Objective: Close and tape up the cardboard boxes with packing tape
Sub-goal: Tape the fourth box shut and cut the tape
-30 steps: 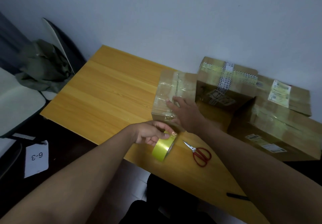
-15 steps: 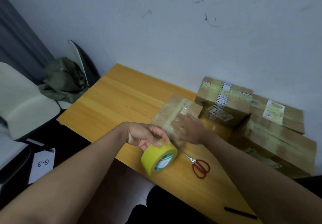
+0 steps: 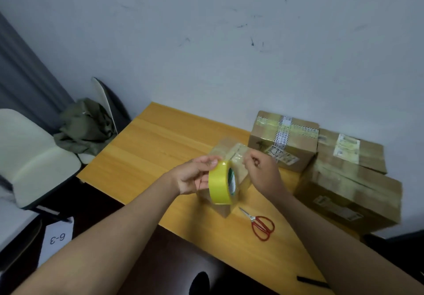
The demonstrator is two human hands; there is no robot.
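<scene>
The left hand (image 3: 191, 176) holds the round yellow tape roll (image 3: 222, 182) up on its edge, above the small tape-covered cardboard box (image 3: 231, 155) on the wooden table (image 3: 146, 157). The right hand (image 3: 261, 171) is raised beside the roll, fingers curled in a pinch. I cannot tell if it holds tape.

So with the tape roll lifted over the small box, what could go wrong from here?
1. The right hand pinches at the tape roll, which the left hand holds; a pulled strip might fold onto itself.
2. Neither hand steadies the small box, so it may slide.
3. The scissors lie near the right forearm and could get knocked.
</scene>
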